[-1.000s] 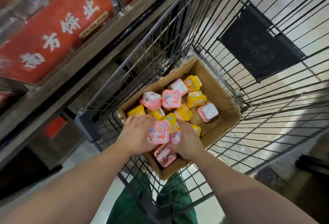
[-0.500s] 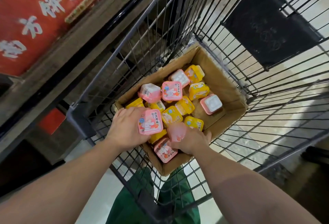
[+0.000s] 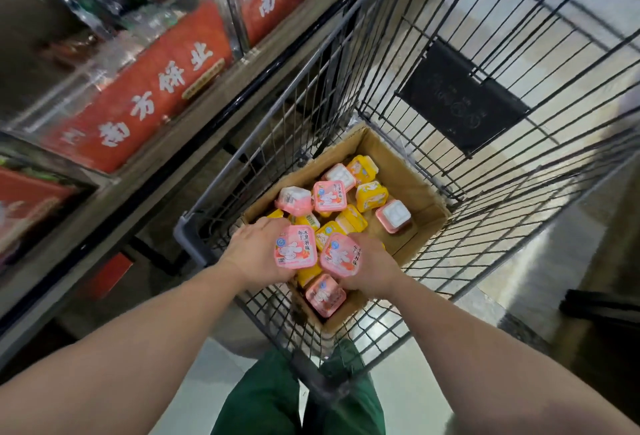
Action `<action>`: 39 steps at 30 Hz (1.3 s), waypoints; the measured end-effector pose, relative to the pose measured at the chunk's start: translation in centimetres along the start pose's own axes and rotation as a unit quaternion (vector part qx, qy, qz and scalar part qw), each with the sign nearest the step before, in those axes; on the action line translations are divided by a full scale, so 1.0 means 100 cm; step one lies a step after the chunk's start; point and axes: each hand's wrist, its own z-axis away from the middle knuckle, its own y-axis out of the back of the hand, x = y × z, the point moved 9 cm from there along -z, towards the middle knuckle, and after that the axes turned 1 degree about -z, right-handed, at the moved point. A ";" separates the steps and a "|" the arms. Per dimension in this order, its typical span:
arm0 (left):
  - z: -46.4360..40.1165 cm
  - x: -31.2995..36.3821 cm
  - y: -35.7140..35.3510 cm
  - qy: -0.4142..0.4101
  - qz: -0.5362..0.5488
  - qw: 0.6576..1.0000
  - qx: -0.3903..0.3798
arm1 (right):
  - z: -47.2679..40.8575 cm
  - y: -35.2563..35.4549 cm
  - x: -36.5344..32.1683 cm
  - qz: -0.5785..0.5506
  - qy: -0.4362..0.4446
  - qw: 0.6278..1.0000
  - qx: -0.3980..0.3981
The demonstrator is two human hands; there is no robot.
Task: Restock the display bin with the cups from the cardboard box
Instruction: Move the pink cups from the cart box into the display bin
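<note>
An open cardboard box (image 3: 420,189) lies in a wire cart and holds several pink and yellow pudding cups. My left hand (image 3: 256,251) grips a pink cup (image 3: 296,247) with its printed lid facing up, just above the box's near left corner. Beside it, my right hand (image 3: 372,266) holds a second pink cup (image 3: 340,255), tilted towards the first. Another pink cup (image 3: 325,295) lies below them in the box's near corner. Yellow cups (image 3: 371,195) and an upside-down pink cup (image 3: 393,216) sit farther back.
The wire cart (image 3: 450,130) surrounds the box, with a grey corner post (image 3: 188,230) close to my left hand and a black panel (image 3: 462,102) on its far wall. Clear display bins with red labels (image 3: 145,92) stand on a shelf to the left.
Both hands have lifted out of the pile, each with a pink cup. The right hand's cup, hidden under the palm before, now shows its lid. The camera has tilted up towards the shelf.
</note>
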 end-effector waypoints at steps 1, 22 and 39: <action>0.006 0.006 0.009 -0.010 0.030 0.999 0.000 | 0.011 0.006 -0.010 -0.001 0.009 1.000 0.008; 0.412 -0.117 0.105 0.064 0.256 0.915 0.306 | 0.296 -0.107 -0.315 0.159 0.384 0.909 -0.023; 0.942 -0.467 0.034 0.273 0.301 0.715 0.569 | 0.548 -0.613 -0.598 0.167 0.564 0.788 -0.180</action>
